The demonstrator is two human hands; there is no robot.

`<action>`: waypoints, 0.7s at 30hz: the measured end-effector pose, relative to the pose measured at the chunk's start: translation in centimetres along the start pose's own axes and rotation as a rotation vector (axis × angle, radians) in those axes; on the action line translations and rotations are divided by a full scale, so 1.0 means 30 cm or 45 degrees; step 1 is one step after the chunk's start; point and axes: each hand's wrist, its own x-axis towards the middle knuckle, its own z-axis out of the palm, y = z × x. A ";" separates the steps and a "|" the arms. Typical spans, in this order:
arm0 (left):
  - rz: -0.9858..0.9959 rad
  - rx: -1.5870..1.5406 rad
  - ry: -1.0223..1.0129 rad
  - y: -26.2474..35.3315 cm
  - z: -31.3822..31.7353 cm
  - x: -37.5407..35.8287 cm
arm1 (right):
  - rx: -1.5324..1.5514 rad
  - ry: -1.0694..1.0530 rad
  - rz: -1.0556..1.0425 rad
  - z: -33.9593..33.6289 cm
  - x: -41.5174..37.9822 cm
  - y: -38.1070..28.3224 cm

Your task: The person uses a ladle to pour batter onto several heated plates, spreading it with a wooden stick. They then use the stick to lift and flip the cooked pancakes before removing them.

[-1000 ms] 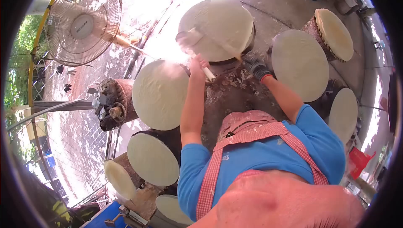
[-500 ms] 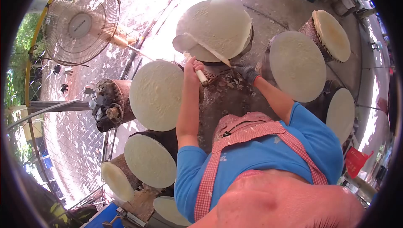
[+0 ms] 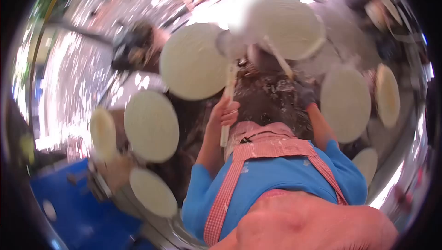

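My left hand (image 3: 224,112), bare, is closed round the pale handle of a ladle (image 3: 231,75). The ladle's round greyish head is blurred and lies over the gap between two round pale sheets. The near left one is a large sheet (image 3: 193,61); the other is a large sheet (image 3: 290,26) farther off. My right hand (image 3: 305,94) wears a dark glove and is smeared by motion. A thin pale flat stick (image 3: 278,59) reaches from it toward the far sheet's near edge. The gloved fingers look closed on the stick's near end.
More round pale sheets stand on both sides, such as a left sheet (image 3: 151,125) and a right sheet (image 3: 345,103). A dark clutter-topped drum (image 3: 136,45) is at upper left. A blue surface (image 3: 83,204) lies at lower left. Dark, wet-looking ground (image 3: 264,105) lies between my arms.
My view has swung left, so the fan has left view and the blue surface shows. The ladle has moved nearer the left sheet, handle now pointing toward me. Both hands keep their tools.
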 end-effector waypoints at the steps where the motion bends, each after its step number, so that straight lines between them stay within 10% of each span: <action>1: -0.031 0.122 -0.172 -0.049 -0.029 -0.045 | 0.636 -0.127 0.447 -0.026 -0.032 -0.060; 2: 0.100 0.123 -0.159 -0.122 -0.042 -0.097 | 1.218 -0.283 0.945 -0.067 -0.058 -0.108; 5: 0.382 -0.097 0.016 -0.289 -0.062 -0.181 | 0.721 -0.843 0.399 0.058 -0.057 0.161; 8: 0.760 -0.360 0.584 -0.490 -0.066 -0.241 | 1.088 -0.706 0.275 0.067 -0.005 -0.163; 11: 0.849 -0.168 -0.042 -0.722 -0.227 -0.341 | 0.492 -1.030 0.075 0.085 0.068 -0.389; 21: 1.655 -0.640 0.008 -1.252 -0.277 -0.631 | 0.541 -1.325 -0.486 0.536 -0.207 -0.692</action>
